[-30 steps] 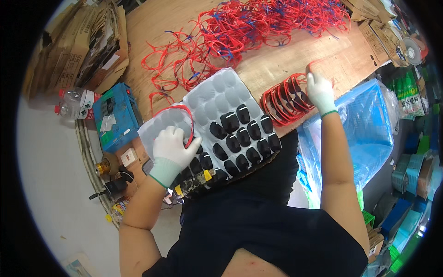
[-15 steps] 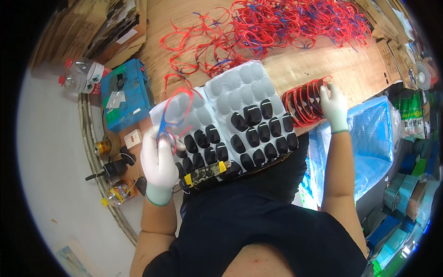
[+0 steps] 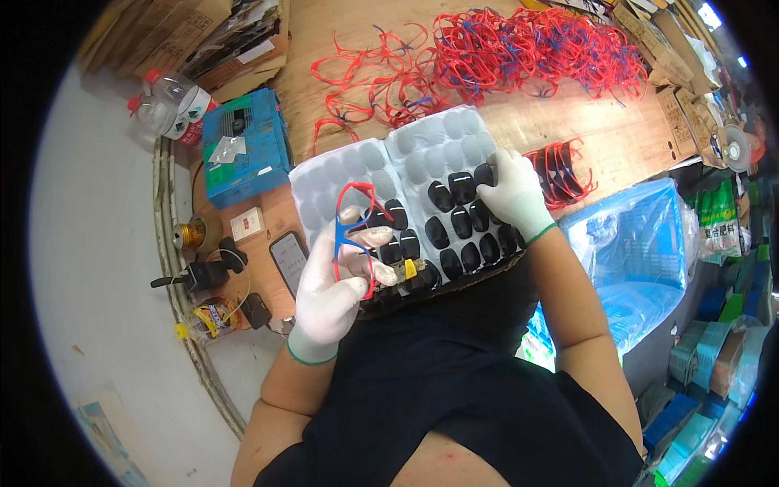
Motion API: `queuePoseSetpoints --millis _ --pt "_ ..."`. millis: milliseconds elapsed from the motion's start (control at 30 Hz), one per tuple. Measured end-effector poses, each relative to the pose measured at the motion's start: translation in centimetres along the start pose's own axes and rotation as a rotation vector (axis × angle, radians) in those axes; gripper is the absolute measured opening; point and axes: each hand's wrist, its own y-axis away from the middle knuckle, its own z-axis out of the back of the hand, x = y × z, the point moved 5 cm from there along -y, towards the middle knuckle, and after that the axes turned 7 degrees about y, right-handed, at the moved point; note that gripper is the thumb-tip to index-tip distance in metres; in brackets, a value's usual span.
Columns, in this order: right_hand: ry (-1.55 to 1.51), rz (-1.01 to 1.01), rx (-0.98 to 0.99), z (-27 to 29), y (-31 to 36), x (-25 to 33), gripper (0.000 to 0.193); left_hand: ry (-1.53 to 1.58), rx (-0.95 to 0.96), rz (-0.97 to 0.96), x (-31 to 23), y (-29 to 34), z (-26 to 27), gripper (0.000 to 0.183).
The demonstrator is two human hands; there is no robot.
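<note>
My left hand (image 3: 323, 296), in a white glove with a green cuff, pinches an eyeglass frame (image 3: 344, 241) over the left half of a pale moulded tray. The frame is red with a blue bridge and looks to have no lenses in it. At the tray's right side, my gloved right hand (image 3: 521, 195) closes its thumb and fingers around a dark lens (image 3: 484, 174). Several more dark lenses (image 3: 461, 188) sit in the near cups of the tray (image 3: 392, 152), while its far cups hold none. A taped dark strip (image 3: 402, 272) lies across the tray's near edge, partly behind my left hand.
A heap of red and blue frames (image 3: 535, 53) covers the back of the table. Frames with dark lenses (image 3: 561, 174) stand in a row at right. Leftward are a blue box (image 3: 243, 150), a phone (image 3: 288, 261) and plastic bottles (image 3: 172, 105). A blue-lined bin (image 3: 629, 252) stands at right.
My right hand has left the row of lensed frames and moved left to a lens in the tray. My left hand has brought its frame right, over the tray, and turned it more upright.
</note>
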Motion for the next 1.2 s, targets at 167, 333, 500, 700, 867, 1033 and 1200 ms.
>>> queuePoseSetpoints --millis 167,333,500,700,867,1033,1200 --pt "-0.423 0.177 -0.183 2.7 4.8 4.4 0.025 0.043 0.022 -0.074 0.6 1.9 1.7 0.038" --pt "-1.542 0.074 0.397 6.8 11.4 11.6 0.033 -0.534 0.122 -0.031 1.1 2.1 -1.1 0.026" --pt "-1.243 0.193 0.121 6.5 11.3 12.3 0.032 -0.87 0.216 0.001 0.5 2.2 -2.8 0.027" --pt "-1.702 -0.09 0.356 4.7 11.5 13.1 0.029 -0.697 0.258 0.016 -0.2 3.0 -2.5 0.02" --pt "-1.698 -0.084 0.753 3.4 11.8 12.8 0.036 -0.686 0.387 0.039 -0.8 3.0 -3.0 0.015" --pt "-1.67 -0.098 0.719 2.8 11.7 12.9 0.031 -0.788 0.284 -0.125 -1.3 3.0 -3.1 0.012" --pt "-1.629 -0.113 0.768 2.8 11.9 12.6 0.03 -1.002 0.362 -0.329 -1.3 3.1 -3.5 0.014"
